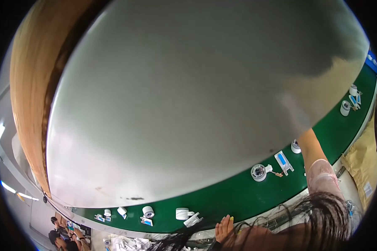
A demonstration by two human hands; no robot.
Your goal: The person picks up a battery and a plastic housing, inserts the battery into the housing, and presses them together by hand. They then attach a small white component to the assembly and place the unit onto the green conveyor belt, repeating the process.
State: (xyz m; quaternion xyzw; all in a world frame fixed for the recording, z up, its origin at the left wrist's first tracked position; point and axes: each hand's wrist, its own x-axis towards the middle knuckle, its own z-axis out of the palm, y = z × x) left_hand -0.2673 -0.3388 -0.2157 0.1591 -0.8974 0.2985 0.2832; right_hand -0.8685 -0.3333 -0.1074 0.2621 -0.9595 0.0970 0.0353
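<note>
A large pale grey, glossy panel (176,104) fills most of the view. Near the lower edge, the fingers of my left hand (225,229) lie stretched out beside the green belt (234,201), holding nothing that I can see. My right forearm (314,150) reaches up over the belt, and the hand at its end is hidden behind the panel. Closest to that arm are a white round housing (295,146), partly covered, and a flat white piece with a blue patch (284,163). Left of these sits another round housing (259,172) with a dark centre and a short cable.
Toward the left, the belt carries a white cylinder (182,213) and more housings (148,211). Further parts (345,108) lie at the right, near a blue bin (371,62). Brown wrapping (364,159) stands beside the belt. Other people (67,236) are at the lower left.
</note>
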